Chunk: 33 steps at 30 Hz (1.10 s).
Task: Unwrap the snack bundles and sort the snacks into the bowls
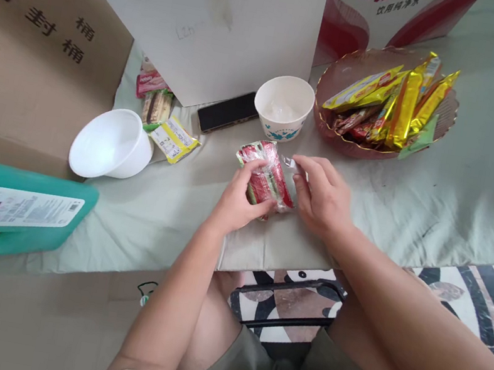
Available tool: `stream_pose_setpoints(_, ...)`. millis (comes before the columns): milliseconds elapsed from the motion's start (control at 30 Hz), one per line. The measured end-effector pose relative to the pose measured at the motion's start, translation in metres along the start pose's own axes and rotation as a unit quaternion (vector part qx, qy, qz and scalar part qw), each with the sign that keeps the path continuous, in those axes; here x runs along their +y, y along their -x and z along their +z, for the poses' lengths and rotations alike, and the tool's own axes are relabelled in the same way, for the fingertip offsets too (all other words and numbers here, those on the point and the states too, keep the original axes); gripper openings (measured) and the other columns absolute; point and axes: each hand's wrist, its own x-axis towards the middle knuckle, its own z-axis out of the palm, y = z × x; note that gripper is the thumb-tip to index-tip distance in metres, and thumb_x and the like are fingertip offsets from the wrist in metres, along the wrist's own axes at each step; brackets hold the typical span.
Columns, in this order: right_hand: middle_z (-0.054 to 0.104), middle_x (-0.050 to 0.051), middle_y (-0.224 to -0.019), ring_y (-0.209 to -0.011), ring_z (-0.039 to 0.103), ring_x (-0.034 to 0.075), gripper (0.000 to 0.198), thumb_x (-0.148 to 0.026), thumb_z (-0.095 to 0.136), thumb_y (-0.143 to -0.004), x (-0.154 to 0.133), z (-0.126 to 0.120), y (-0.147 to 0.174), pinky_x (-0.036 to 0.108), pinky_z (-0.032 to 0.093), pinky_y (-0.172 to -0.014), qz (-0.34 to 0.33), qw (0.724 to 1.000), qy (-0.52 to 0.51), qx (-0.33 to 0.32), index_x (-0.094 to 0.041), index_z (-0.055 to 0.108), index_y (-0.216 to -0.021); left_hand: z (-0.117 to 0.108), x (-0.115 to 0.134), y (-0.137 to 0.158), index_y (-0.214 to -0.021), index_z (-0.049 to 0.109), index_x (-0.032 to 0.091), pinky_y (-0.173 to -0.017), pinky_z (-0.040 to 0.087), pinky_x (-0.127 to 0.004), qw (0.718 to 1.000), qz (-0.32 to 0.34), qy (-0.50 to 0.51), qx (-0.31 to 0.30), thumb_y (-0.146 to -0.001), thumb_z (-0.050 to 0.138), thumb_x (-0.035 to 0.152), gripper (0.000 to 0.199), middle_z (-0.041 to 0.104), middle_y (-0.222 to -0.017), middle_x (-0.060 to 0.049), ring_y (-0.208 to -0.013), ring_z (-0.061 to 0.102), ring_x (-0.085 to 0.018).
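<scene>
My left hand [240, 200] is closed round a red-and-green snack packet [272, 177], its thumb and fingers on either side of the glossy plastic. The packet rests at the front of the cloth-covered table. Close to the packet's right side, my right hand [324, 195] pinches a small shiny strip [288, 162]; whether it is part of the wrapper I cannot tell. Just behind the packet stands a white paper bowl [280, 128] with a blue print and something clear and crumpled inside. Beside that bowl lies a dark phone [226, 112].
A gold-rimmed pink bowl [327, 126] at the back right holds several yellow snack packets. On the left are a tilted white plastic bowl [113, 145], small wrapped snacks [173, 139], a green container [23, 177] and a cardboard box [30, 83]. White boxes [237, 24] line the back.
</scene>
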Motion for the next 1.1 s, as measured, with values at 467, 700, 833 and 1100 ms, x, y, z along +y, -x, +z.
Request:
stream_pose_setpoints(467,0.062,-0.007,-0.073,-0.051,0.061,0.011,0.025,-0.047,0.049,-0.098,-0.033,0.019,0.011,0.023,0.043,-0.045,0.269,0.848,-0.445,-0.097,-0.026,0.039,-0.106,0.016,-0.001,-0.008,-0.102,0.059,0.024,-0.082,0.049,-0.029,0.997,0.0,0.021,0.069,-0.077,0.08,0.039,0.035,0.067,-0.098,-0.002,-0.091,0.064,-0.019)
stream_pose_setpoints(700,0.064,-0.008,-0.073,-0.045,0.056,0.006,0.033,-0.053,0.056,-0.094,-0.035,0.024,0.008,0.018,0.042,-0.042,0.306,0.818,-0.485,-0.052,-0.026,0.036,-0.09,0.008,0.004,-0.005,-0.102,0.057,0.025,-0.08,0.049,-0.031,0.996,0.076,-0.05,0.023,-0.077,0.075,0.024,0.031,0.064,-0.097,-0.002,-0.088,0.062,-0.019)
stream_pose_setpoints(833,0.067,-0.006,-0.07,-0.045,0.059,0.007,0.039,-0.056,0.064,-0.088,-0.037,0.017,0.003,0.017,0.044,-0.042,0.345,0.81,-0.469,-0.071,-0.024,0.044,-0.087,0.006,0.007,-0.003,-0.105,0.056,0.026,-0.079,0.049,-0.03,0.988,0.126,-0.088,0.024,-0.081,0.069,0.017,0.028,0.063,-0.099,-0.002,-0.089,0.062,-0.019)
stream_pose_setpoints(1100,0.069,0.001,-0.063,-0.044,0.058,0.009,0.054,-0.067,0.079,-0.071,-0.04,0.003,-0.002,0.019,0.044,-0.04,0.405,0.792,-0.442,-0.116,-0.019,0.056,-0.07,0.006,0.009,-0.001,-0.099,0.055,0.026,-0.078,0.051,-0.031,0.983,0.136,-0.117,0.042,-0.078,0.072,0.012,0.031,0.063,-0.099,-0.002,-0.088,0.062,-0.019)
